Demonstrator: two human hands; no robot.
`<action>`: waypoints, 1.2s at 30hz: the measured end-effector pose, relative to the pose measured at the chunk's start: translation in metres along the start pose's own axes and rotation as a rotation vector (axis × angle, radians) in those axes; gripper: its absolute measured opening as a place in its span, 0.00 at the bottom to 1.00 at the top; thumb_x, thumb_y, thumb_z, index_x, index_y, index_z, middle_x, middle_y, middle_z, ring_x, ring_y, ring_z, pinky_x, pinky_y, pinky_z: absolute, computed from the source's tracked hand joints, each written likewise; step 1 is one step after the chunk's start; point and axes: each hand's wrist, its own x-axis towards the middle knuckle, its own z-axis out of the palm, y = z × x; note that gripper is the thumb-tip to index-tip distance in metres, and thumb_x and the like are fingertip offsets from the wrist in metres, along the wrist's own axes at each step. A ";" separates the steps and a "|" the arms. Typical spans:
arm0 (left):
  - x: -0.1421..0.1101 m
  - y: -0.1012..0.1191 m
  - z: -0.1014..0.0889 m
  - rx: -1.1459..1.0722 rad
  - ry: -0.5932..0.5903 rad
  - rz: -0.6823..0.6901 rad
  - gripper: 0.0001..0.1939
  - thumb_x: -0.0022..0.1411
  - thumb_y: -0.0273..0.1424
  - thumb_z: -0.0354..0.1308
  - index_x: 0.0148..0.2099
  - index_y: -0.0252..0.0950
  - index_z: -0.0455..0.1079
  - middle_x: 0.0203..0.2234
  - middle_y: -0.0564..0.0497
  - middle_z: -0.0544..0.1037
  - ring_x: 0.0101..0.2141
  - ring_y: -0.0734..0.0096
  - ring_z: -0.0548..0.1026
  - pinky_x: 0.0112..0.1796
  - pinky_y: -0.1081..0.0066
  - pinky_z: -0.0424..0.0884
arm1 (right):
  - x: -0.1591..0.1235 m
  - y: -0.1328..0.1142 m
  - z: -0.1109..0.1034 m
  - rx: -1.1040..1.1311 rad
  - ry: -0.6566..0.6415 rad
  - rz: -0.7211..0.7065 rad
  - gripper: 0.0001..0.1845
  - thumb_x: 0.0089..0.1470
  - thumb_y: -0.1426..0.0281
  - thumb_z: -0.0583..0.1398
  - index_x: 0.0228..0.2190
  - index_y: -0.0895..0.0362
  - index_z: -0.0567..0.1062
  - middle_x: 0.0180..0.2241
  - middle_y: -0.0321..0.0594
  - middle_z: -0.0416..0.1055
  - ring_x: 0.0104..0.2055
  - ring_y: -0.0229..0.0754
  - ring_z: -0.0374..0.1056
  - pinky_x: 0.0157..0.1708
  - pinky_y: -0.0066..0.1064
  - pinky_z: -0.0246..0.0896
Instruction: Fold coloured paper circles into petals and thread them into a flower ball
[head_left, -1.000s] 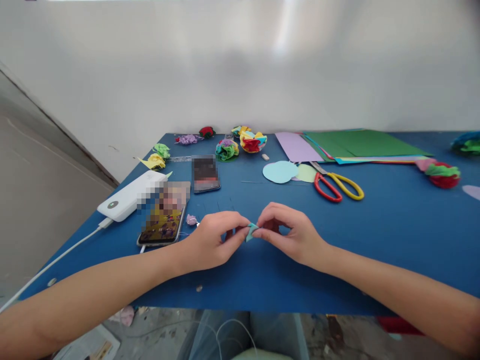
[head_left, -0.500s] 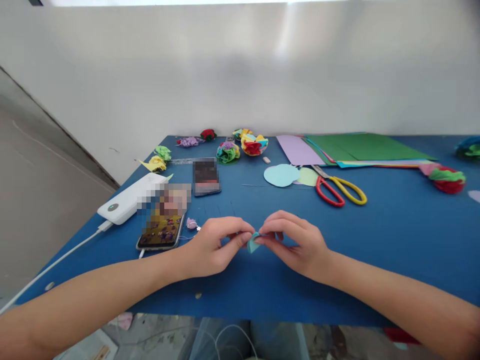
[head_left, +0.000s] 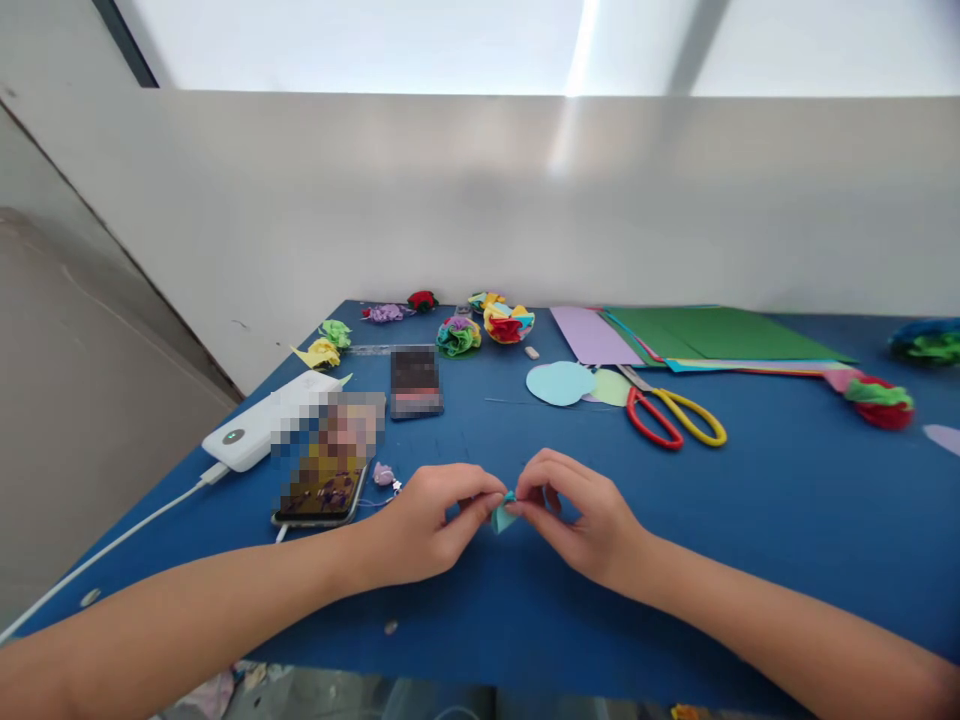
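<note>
A small folded piece of light-blue paper (head_left: 503, 517) is pinched between my two hands above the blue table. My left hand (head_left: 442, 520) grips its left side between thumb and fingertips. From the other side my right hand (head_left: 585, 520) holds it the same way, fingertips almost meeting the left ones. Part of the paper is covered by the fingers. Beyond the hands lie a light-blue paper oval (head_left: 560, 383) and a pale green paper round (head_left: 609, 388). Scissors (head_left: 664, 415) with one red and one yellow handle rest beside them.
Coloured paper sheets (head_left: 739, 335) are stacked at the back right. Crumpled paper flowers (head_left: 508, 324) stand along the back, another paper flower (head_left: 881, 402) at right. On the left are a white power bank (head_left: 255, 430), a lit phone (head_left: 322, 490) and a dark phone (head_left: 417, 383).
The camera has tilted up, so the table and hands sit lower in view. The light-blue paper looks more tightly folded, and both hands keep their pinch on it.
</note>
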 end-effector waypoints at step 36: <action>0.000 -0.002 0.002 0.104 0.015 0.114 0.09 0.63 0.26 0.45 0.42 0.33 0.66 0.30 0.50 0.72 0.32 0.76 0.69 0.35 0.77 0.65 | 0.000 -0.002 -0.002 -0.100 0.082 -0.069 0.05 0.51 0.75 0.60 0.32 0.57 0.69 0.29 0.36 0.68 0.28 0.31 0.62 0.29 0.22 0.60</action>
